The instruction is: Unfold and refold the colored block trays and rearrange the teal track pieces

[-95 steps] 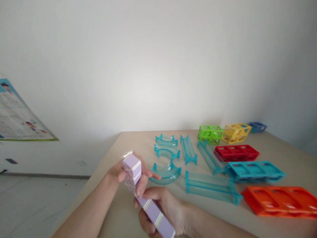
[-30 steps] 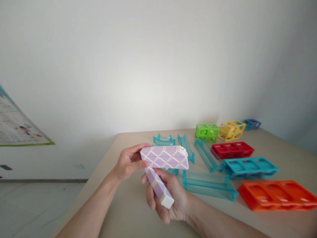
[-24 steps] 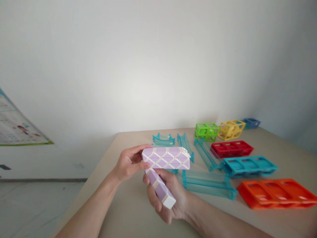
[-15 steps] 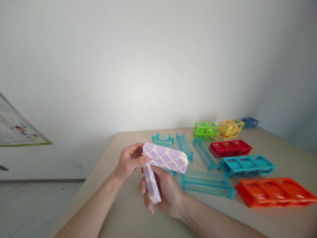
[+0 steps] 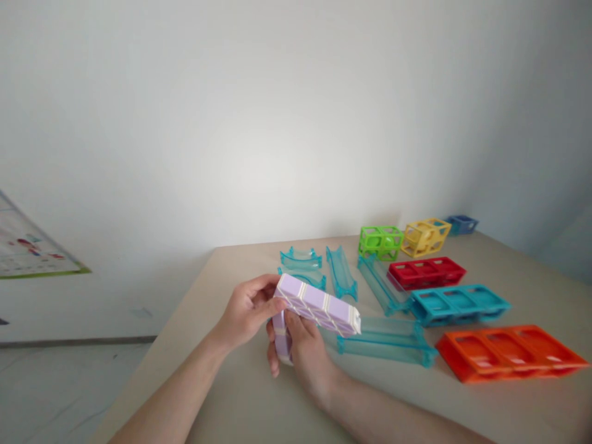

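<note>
The purple puzzle (image 5: 324,306), bent into an L, is held just above the surface (image 5: 240,404). The left hand (image 5: 245,310) has its grip clamped on the long bar's left end. The right hand (image 5: 303,351) has its grip closed round the short hanging leg. A clear blue track (image 5: 388,342) lies just behind, with an orange frame (image 5: 509,354) to its right.

The beige table (image 5: 240,394) below my headcam: curved teal tracks (image 5: 300,257) and straight teal tracks (image 5: 386,342) lie left of a red panel (image 5: 426,272), teal panel (image 5: 459,303) and orange panel (image 5: 509,353); a green cube frame (image 5: 380,242), yellow cube frame (image 5: 424,237) and blue frame (image 5: 461,224) stand behind.
</note>
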The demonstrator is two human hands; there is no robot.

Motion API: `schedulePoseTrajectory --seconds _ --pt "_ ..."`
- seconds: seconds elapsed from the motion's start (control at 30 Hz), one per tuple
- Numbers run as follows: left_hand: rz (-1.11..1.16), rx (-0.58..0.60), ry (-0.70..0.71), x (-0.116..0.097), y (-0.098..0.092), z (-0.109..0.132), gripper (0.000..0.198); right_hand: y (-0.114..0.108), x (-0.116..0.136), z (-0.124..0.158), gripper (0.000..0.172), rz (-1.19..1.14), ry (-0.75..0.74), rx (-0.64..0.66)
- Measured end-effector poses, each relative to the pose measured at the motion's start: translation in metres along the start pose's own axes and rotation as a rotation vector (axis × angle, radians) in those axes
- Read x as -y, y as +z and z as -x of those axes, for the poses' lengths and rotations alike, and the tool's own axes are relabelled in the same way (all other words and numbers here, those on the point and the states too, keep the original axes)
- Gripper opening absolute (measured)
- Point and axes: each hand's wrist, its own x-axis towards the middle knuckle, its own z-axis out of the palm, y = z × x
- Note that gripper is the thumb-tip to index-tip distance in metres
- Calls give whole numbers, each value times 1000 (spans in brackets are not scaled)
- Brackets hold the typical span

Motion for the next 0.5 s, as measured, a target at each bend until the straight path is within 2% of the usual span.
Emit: schedulePoseTrajectory --seconds 0.07,0.2,0.33,0.43,0.5 --pt "-7 -30 18 1 -1 1 40 0 2 0 51 5 20 32" --pt "25 -110 88 4 -4 2 32 -2 5 6 57 -58 91 217" --pt "122 -57 100 9 -9 3 35 -8 8 10 59 -156 50 366" --pt "161 6 108 10 -12 3 39 -12 16 9 53 -249 200 493" --pt "170 54 126 8 -13 3 38 -11 20 8 40 -300 361 477"
